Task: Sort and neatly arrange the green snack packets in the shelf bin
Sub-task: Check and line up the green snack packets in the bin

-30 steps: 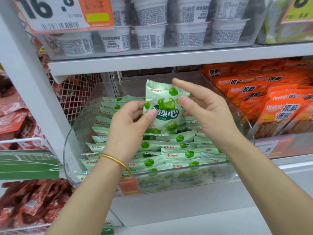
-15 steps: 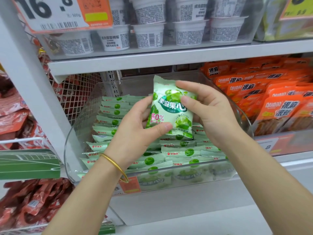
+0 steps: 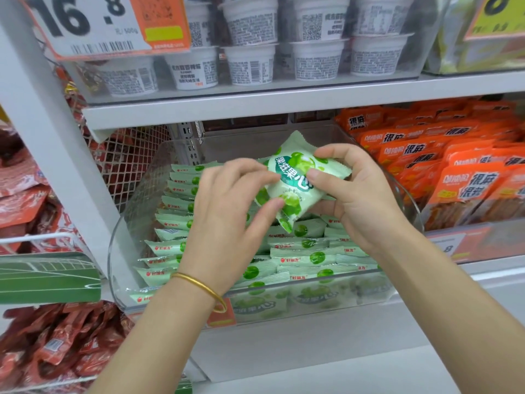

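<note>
Shop aisle, white shelves (image 3: 255, 105), price tag (image 3: 93, 24), bins of packaged snacks (image 3: 466, 177)

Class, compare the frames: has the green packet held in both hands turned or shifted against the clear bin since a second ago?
Yes. The packet has tilted clockwise from upright and moved slightly rightward relative to the bin, gripped by the left hand and right hand.

left hand (image 3: 227, 211): mine, raised from lower left, back toward me, thumb and fingertips pinched on the held packet (image 3: 295, 183) at its left edge | left wrist: gold bangle (image 3: 199, 288), forearm bare | right hand (image 3: 355, 194): reaching in from lower right, thumb on the front, fingers curled behind the packet's right side | both hands close together
</note>
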